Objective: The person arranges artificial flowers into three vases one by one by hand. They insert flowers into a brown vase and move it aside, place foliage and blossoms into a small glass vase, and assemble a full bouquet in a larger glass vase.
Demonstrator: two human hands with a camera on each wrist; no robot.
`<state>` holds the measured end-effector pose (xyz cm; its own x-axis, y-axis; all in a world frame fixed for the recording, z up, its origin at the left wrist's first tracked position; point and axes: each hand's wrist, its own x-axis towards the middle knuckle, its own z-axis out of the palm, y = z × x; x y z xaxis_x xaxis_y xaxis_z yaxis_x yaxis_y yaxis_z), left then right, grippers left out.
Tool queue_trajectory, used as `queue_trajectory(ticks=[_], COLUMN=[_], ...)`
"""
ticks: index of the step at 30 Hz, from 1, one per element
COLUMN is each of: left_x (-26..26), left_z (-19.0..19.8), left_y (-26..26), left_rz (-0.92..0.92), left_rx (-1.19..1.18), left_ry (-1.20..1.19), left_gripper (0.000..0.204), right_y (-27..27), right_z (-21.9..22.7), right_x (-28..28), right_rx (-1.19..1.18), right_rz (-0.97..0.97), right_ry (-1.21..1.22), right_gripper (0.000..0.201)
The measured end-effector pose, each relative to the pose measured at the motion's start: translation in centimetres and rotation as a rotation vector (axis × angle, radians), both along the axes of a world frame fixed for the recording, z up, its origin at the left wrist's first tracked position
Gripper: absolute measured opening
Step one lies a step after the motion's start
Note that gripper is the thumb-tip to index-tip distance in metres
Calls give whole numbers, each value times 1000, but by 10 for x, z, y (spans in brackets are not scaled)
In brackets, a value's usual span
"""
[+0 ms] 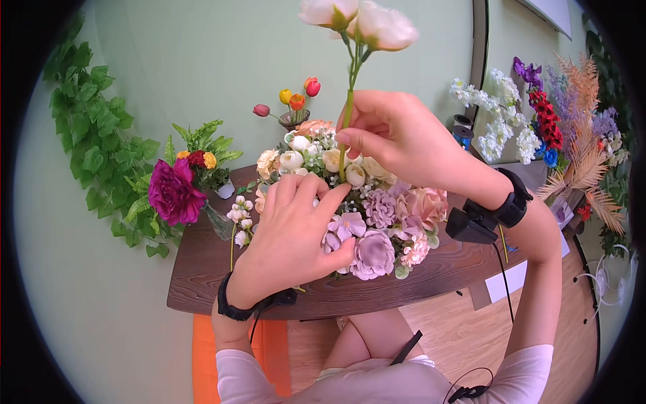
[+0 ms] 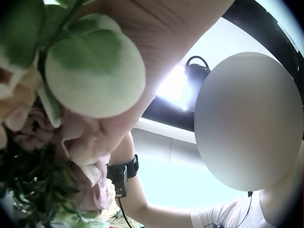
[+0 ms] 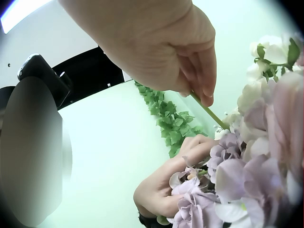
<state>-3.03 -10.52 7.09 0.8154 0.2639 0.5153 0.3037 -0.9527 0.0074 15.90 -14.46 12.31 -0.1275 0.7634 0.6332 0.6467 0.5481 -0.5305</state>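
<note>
Cream-bloomed flower stem (image 1: 348,101) stands nearly upright above the bouquet (image 1: 367,202), its pale blossoms at the top of the head view and its lower end reaching down among the white and cream flowers near the middle of the arrangement. The right hand (image 1: 393,131) pinches the green stalk between thumb and fingertips, fingers curled round it; the right wrist view shows the same pinch, with the stalk running down from the fingertips (image 3: 205,90) toward the flowers. The left hand (image 1: 293,229) rests on the near left side of the bouquet, fingers spread and mostly straight over the blooms, thumb lying against a lilac rose (image 1: 373,254) at the front edge. It presses on the flowers rather than gripping any one of them. The bouquet sits on a dark wooden counter (image 1: 202,276) in front of the person.

On the left of the counter stands a large magenta flower (image 1: 173,192) with small red and yellow blooms and green leaves beside it. Behind the bouquet is a small pot of tulips (image 1: 296,101) in red, orange and yellow. An ivy vine (image 1: 94,141) hangs on the green wall at left. On the right, well apart from the hands, stands a cluster of white, purple, red and dried orange flowers (image 1: 552,128).
</note>
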Motion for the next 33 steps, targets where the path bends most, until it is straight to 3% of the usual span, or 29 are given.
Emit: queue_trajectory(ticks=[7, 13, 21, 31, 33], left_x=[-3, -2, -4, -7, -11], left_z=[2, 2, 2, 1, -1], left_y=[-2, 0, 3, 2, 2], left_rz=[3, -48, -42, -51, -56], left_rx=[-10, 11, -5, -69, -83], left_ry=[45, 15, 53, 12, -6], left_gripper=[58, 54, 53, 44, 42], right_y=[4, -1, -4, -6, -5], right_z=[4, 5, 4, 0, -3], right_x=[7, 8, 5, -1, -1], right_rx=[60, -42, 203, 222, 362], right_rz=[-57, -26, 43, 41, 31], right_ry=[164, 43, -129, -169, -94], right_gripper=[18, 14, 7, 7, 9])
